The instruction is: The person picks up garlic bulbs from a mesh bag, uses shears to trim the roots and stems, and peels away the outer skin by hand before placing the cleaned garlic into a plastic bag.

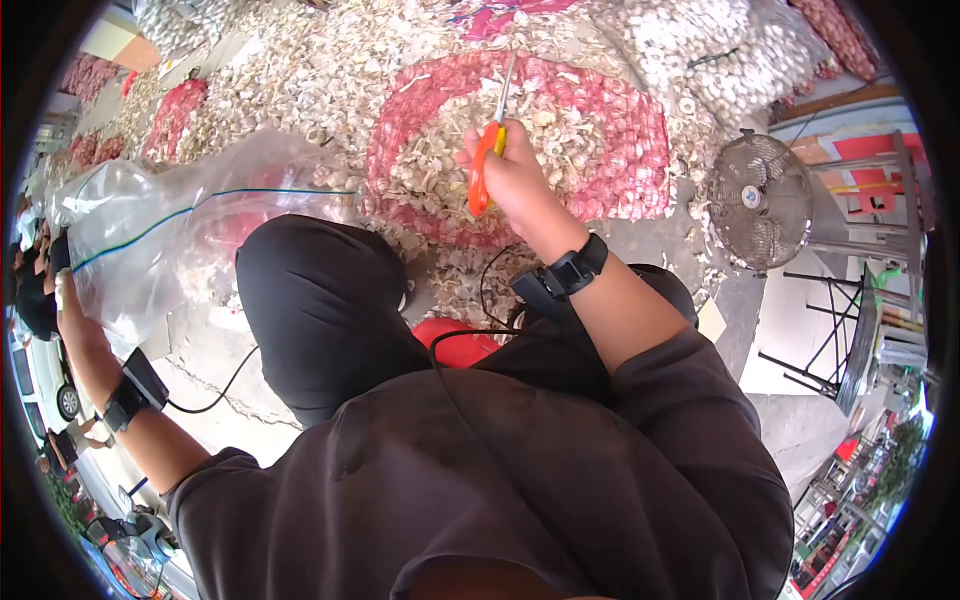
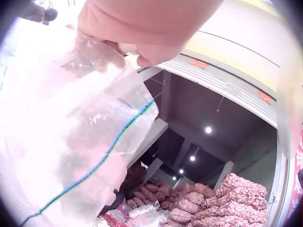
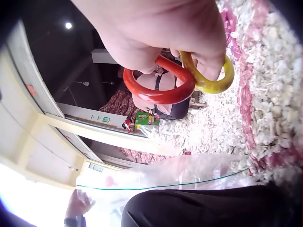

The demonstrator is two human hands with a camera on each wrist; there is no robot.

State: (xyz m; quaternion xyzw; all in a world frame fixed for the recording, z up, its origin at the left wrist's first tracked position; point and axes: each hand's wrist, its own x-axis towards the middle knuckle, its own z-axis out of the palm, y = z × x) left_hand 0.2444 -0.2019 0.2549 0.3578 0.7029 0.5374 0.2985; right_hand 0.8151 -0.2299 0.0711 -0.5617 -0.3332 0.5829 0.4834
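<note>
In the head view my right hand holds scissors with orange and yellow handles, blades pointing away from me. Thumb and fingers pass through the orange-red loop and the yellow loop in the right wrist view. Below the scissors lie garlic pieces and skins, ringed by pink mesh netting. Stretched out far to the left, my left hand grips the edge of a clear plastic bag with a blue-green line along it. The bag spreads from that hand to near the netting.
A round metal fan stands at right, near a black-legged folding table. White net sacks of garlic bulbs lie behind. A red object shows between my legs, with a black cable running past. Stacked garlic sacks fill the shop.
</note>
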